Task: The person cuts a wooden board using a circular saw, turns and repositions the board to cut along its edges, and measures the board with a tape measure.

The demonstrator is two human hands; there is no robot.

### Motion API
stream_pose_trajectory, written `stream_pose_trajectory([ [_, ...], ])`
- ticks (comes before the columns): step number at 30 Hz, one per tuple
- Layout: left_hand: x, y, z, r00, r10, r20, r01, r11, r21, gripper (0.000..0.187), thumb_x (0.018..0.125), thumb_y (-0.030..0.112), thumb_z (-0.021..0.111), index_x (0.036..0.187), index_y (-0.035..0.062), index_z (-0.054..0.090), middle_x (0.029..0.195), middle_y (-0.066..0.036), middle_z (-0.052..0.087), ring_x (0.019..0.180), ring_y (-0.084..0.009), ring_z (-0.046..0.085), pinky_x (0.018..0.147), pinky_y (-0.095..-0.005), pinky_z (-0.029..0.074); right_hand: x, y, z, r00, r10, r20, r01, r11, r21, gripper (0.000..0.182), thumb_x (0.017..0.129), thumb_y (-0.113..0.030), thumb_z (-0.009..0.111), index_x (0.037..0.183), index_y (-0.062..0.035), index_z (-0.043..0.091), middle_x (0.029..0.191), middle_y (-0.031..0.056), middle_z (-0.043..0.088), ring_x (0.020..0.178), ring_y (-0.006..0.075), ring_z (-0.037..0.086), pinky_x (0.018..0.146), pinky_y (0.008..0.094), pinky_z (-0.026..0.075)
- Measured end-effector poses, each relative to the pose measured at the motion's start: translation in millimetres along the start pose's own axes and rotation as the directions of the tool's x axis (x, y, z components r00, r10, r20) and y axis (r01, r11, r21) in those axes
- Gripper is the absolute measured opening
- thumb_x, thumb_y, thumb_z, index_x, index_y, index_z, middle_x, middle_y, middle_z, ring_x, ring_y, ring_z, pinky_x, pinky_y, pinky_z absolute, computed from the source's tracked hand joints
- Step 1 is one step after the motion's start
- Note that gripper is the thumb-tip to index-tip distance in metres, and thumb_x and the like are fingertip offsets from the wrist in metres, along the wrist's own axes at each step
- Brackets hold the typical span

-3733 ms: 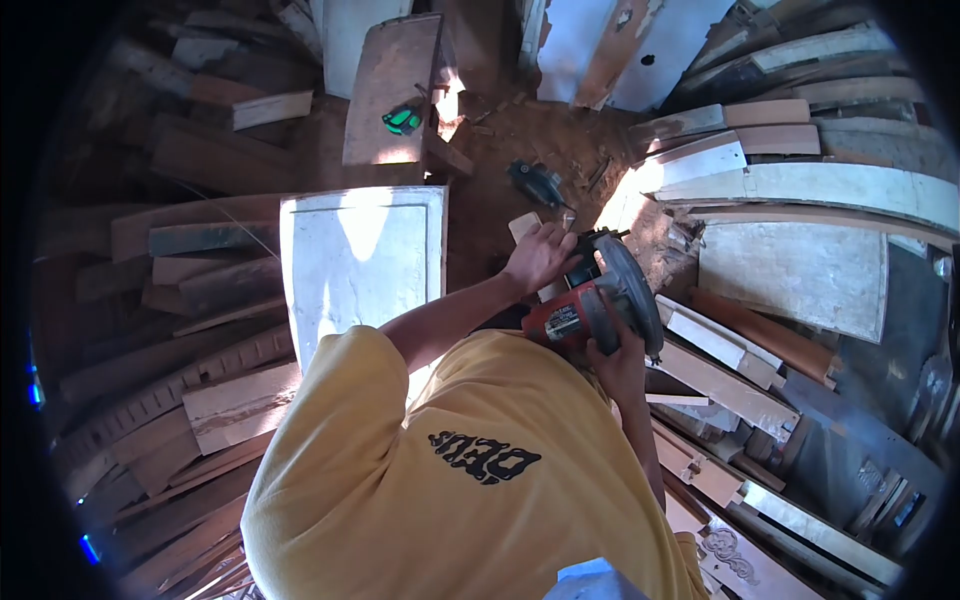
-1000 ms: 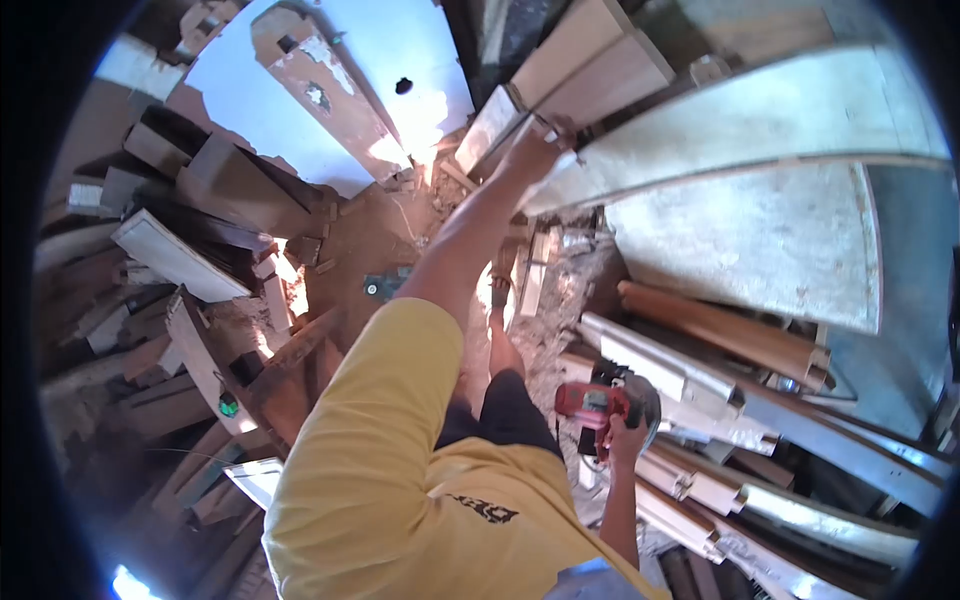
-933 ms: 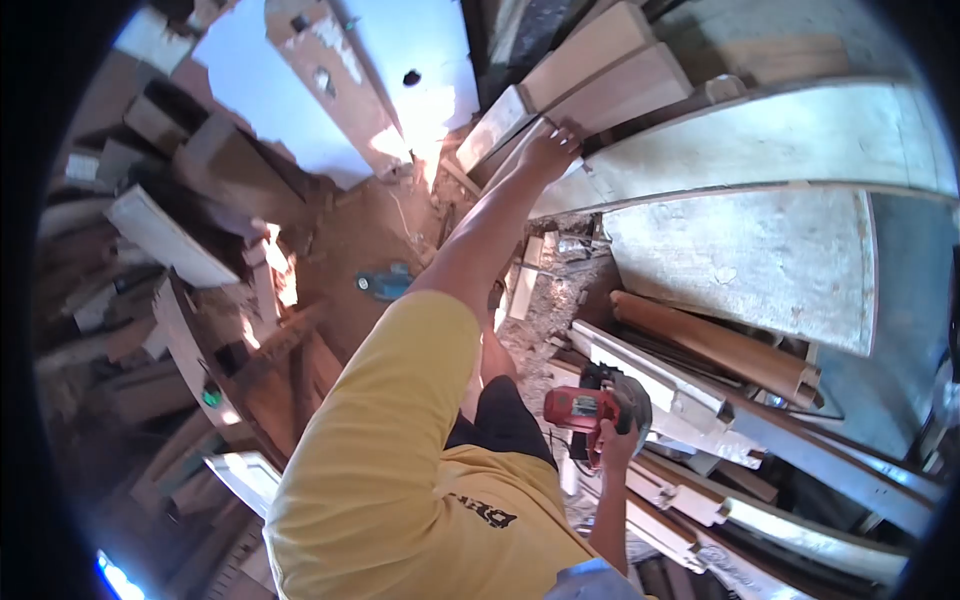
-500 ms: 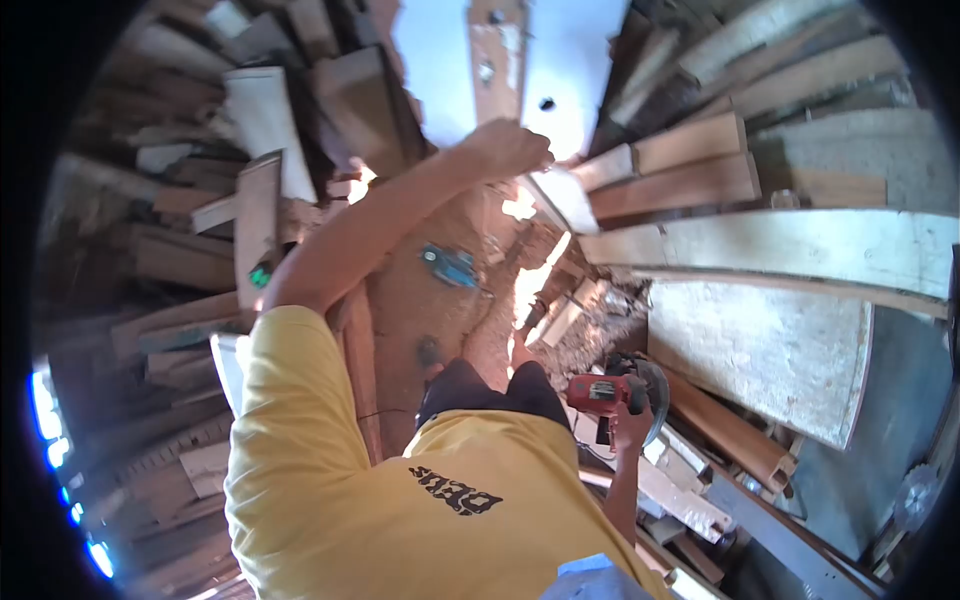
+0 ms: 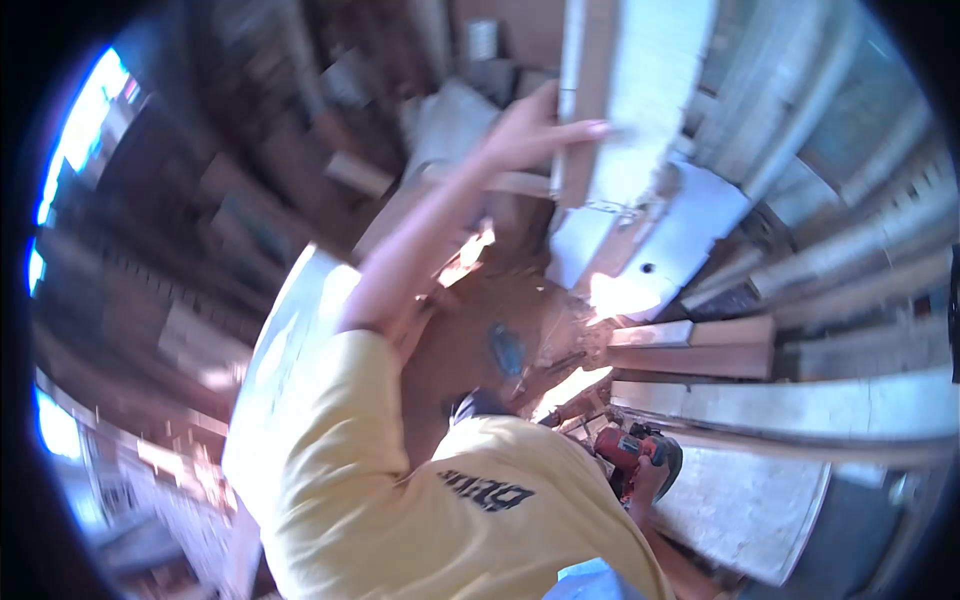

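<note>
Pale, whitewashed long wooden board (image 5: 640,90) stands raised in the upper middle of the head view, running up out of the picture, its narrow brown edge turned toward the person. The left hand (image 5: 530,135), at the end of an arm stretched up and forward, grips that edge with the thumb on one side and the fingers (image 5: 590,128) laid flat across the pale face. Low on the right, the right hand (image 5: 650,480) is wrapped around the handle of a red and black handheld circular saw (image 5: 632,455), held close beside the hip; a small light label sits on the red housing, but its writing is too blurred to read. The person wears a yellow T-shirt (image 5: 420,510) with dark lettering across it, seen upside down and smeared by motion, so it cannot be read with any certainty. On the reddish dirt floor (image 5: 460,350) between arm and timber lies a small blue tool (image 5: 505,350), well apart from both hands. To the right, long pale and brown planks (image 5: 780,390) lie stacked crosswise, with a white panel (image 5: 680,230) with a small dark hole leaning above them. Dark stacked timber (image 5: 200,200) fills the left side, heavily blurred.
</note>
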State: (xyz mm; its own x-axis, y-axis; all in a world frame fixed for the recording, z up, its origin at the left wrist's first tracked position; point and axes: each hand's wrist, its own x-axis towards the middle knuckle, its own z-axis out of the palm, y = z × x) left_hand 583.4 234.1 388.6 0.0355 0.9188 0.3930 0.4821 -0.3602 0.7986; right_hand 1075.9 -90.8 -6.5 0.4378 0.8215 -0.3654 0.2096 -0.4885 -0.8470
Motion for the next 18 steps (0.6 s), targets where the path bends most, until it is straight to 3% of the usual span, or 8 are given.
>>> stream_pose_trajectory([
  [2,-41,0,25,0.934,-0.241,-0.264,0.253,0.967,0.013,0.070,0.089,0.053,0.081,0.126,-0.0034,0.062,0.112,-0.025,0.074,0.100,-0.0296,0.075,0.087,-0.0435,0.058,11,2,9,0.999,0.028,-0.025,-0.027,0.999,0.028,0.030,0.077,-0.002,0.063,0.105,0.0010,0.072,0.074,0.0045,0.066,0.056,0.0150,0.061,0.051,0.0326,0.048],
  [4,-93,-43,54,0.917,-0.110,-0.383,0.049,0.985,-0.164,0.065,0.092,0.047,0.078,0.128,-0.0037,0.062,0.113,-0.025,0.074,0.099,-0.0318,0.076,0.087,-0.0432,0.059,15,-6,9,0.999,0.048,0.018,-0.048,0.999,-0.018,0.029,0.078,-0.001,0.063,0.106,0.0010,0.071,0.072,0.0045,0.065,0.054,0.0147,0.059,0.049,0.0319,0.046],
  [6,-163,-68,61,0.860,-0.206,-0.467,0.149,0.977,-0.156,0.061,0.094,0.040,0.079,0.132,-0.0032,0.059,0.115,-0.018,0.075,0.104,-0.0234,0.073,0.091,-0.0388,0.058,14,-17,14,0.993,0.090,0.074,-0.086,0.995,-0.057,0.027,0.080,-0.001,0.062,0.106,0.0011,0.070,0.070,0.0045,0.064,0.051,0.0144,0.058,0.047,0.0313,0.045],
  [8,-239,-80,31,0.677,-0.583,-0.450,0.461,0.812,-0.358,0.058,0.095,0.037,0.078,0.132,-0.0018,0.058,0.117,-0.017,0.074,0.104,-0.0234,0.074,0.090,-0.0394,0.059,9,-30,25,0.986,0.116,0.120,-0.102,0.988,-0.117,0.026,0.081,0.000,0.062,0.106,0.0011,0.068,0.069,0.0045,0.062,0.049,0.0140,0.057,0.044,0.0307,0.043],
  [10,-315,-121,-1,0.483,-0.637,-0.601,0.573,0.749,-0.333,0.054,0.098,0.037,0.075,0.130,-0.0033,0.057,0.107,-0.019,0.076,0.092,-0.0259,0.076,0.080,-0.0398,0.061,2,-40,34,0.978,0.139,0.154,-0.113,0.980,-0.161,0.025,0.083,0.000,0.061,0.107,0.0012,0.067,0.067,0.0045,0.061,0.047,0.0137,0.055,0.042,0.0301,0.041],
  [12,-387,-166,-39,0.253,-0.642,-0.724,0.755,0.599,-0.267,0.073,0.094,0.041,0.077,0.145,-0.0025,0.047,0.113,-0.026,0.074,0.100,-0.0351,0.076,0.087,-0.0436,0.060,-4,-49,43,0.971,0.152,0.185,-0.115,0.974,-0.195,0.023,0.084,0.001,0.061,0.107,0.0012,0.066,0.065,0.0045,0.060,0.045,0.0133,0.054,0.039,0.0295,0.040],
  [14,-438,-190,-64,0.141,-0.488,-0.861,0.795,0.574,-0.195,0.092,0.091,0.045,0.080,0.159,0.0008,0.035,0.129,-0.032,0.068,0.118,-0.0422,0.069,0.101,-0.0454,0.054,-11,-60,56,0.963,0.154,0.222,-0.102,0.968,-0.229,0.022,0.086,0.001,0.061,0.107,0.0012,0.065,0.064,0.0045,0.059,0.042,0.0130,0.052,0.037,0.0289,0.038],
  [18,-497,-255,-97,-0.032,-0.475,-0.879,0.826,0.483,-0.291,0.098,0.090,0.047,0.076,0.164,0.0052,0.026,0.129,-0.034,0.067,0.121,-0.0498,0.065,0.104,-0.0498,0.052,-21,-75,83,0.950,0.108,0.291,-0.059,0.983,-0.173,0.024,0.088,0.003,0.058,0.111,0.0012,0.064,0.061,0.0046,0.057,0.039,0.0126,0.049,0.035,0.0285,0.035],
])
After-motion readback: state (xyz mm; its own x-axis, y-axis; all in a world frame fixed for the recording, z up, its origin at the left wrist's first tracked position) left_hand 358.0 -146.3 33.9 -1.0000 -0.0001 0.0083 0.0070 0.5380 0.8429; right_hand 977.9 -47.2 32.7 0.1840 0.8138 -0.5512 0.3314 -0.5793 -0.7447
